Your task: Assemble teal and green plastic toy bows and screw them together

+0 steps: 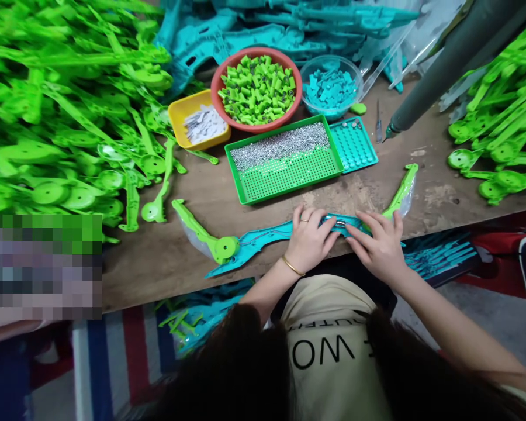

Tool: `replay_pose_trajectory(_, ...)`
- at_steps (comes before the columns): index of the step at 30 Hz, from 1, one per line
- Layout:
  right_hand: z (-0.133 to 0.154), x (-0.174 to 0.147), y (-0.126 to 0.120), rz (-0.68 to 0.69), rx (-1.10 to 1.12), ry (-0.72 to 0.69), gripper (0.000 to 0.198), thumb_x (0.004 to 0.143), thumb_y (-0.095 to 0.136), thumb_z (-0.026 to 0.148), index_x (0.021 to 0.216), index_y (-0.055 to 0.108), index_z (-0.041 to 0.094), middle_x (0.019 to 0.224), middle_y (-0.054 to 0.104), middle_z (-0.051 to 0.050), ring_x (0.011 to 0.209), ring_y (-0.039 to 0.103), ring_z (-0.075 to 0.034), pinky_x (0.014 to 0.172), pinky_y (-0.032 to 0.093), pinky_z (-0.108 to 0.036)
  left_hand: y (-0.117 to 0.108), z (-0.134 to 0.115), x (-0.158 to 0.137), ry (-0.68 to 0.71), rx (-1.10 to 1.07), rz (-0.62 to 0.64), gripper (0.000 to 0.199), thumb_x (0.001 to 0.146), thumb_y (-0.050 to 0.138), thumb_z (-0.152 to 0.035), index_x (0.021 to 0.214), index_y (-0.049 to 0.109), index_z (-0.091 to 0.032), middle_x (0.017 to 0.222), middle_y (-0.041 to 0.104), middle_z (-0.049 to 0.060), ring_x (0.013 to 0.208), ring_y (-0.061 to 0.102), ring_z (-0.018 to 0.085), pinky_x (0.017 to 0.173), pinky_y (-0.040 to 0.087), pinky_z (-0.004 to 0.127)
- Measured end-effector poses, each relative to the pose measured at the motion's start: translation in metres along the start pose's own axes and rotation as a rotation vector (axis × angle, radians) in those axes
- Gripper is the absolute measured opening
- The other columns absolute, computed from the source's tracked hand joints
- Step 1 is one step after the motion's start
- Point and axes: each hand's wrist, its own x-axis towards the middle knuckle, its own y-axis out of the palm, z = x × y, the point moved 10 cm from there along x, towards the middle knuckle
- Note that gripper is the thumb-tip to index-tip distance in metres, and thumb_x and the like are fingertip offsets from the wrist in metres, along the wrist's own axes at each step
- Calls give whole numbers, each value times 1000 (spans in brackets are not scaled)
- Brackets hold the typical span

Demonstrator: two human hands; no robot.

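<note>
Assembly [269, 234], long turquoise body [254, 241], green arms [225, 248]

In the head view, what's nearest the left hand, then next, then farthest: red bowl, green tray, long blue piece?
1. Long blue piece: under the left hand.
2. Green tray: just ahead.
3. Red bowl: behind the tray, leftward.

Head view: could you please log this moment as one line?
left hand: on blue part | right hand: on blue part | green tray: beyond hands

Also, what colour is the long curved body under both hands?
Turquoise blue; the long curved body shows in the head view.
</note>
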Motion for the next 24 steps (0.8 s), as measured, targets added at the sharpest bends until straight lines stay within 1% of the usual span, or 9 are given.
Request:
replay_pose_trajectory(6,8,-8,4,-55,-63,-96,28,86,66,31,114,67,26,124,68,-4,119,56,-25,118,16,-58,7,-5,-5,34,39,15,26,94,54,-32,114,66,-20,110,67,10,112,55,26,112,28,56)
replay_pose_trajectory(9,6,-7,6,-54,-67,-106,29,86,66,31,114,67,27,123,69,-4,117,57,-24,118,18,-56,2,-5,-7,54,39,7,30,93,55,-34,118,64,-20,117,66,11,116,54,27,111,30,56)
replay_pose_trajectory(11,2,-4,7,-50,-61,-104,29,86,66,32,115,67,28,124,68,-5,117,57,-25,116,20,-56,-12,2,-10,24,11,-62,32,93,56,-34,120,63,-19,119,65,11,116,54,26,110,33,53)
replay_pose_trajectory(13,-3,0,8,-49,-43,-102,29,86,66,32,114,67,28,125,67,-7,118,56,-26,115,22,-56,-35,17,-18,-48,-4,-178,29,92,56,-30,118,64,-19,116,65,11,114,56,24,111,34,50)
replay_pose_trajectory(16,-10,5,7,-46,-5,-105,28,86,65,30,114,67,27,126,65,-9,119,56,-27,114,24,-57,-73,43,-37,-165,25,-351,22,91,56,-24,110,66,-20,108,66,9,109,59,21,110,36,49)
replay_pose_trajectory(18,-14,7,5,-48,13,-108,29,86,64,30,115,66,27,124,66,-9,117,57,-27,114,23,-57,-91,58,-53,-230,61,-427,19,90,57,-23,106,67,-20,106,67,8,107,60,21,109,37,49)
replay_pose_trajectory(19,-15,9,4,-51,20,-110,30,86,64,30,116,65,27,123,67,-8,116,58,-27,115,23,-58,-97,64,-60,-258,80,-448,18,90,57,-23,104,67,-20,104,67,8,106,60,21,108,38,50)
replay_pose_trajectory(21,-14,14,2,-56,34,-118,29,87,63,30,116,65,27,119,68,-7,112,60,-26,115,23,-59,-99,70,-68,-303,99,-447,16,90,57,-23,102,68,-20,103,67,8,104,60,22,107,39,50)
replay_pose_trajectory(24,1,26,4,-42,67,-166,25,86,63,30,111,67,25,119,68,-8,112,59,-26,115,21,-60,-81,64,-65,-286,75,-354,15,90,58,-25,99,69,-20,103,66,9,104,59,23,103,42,49)
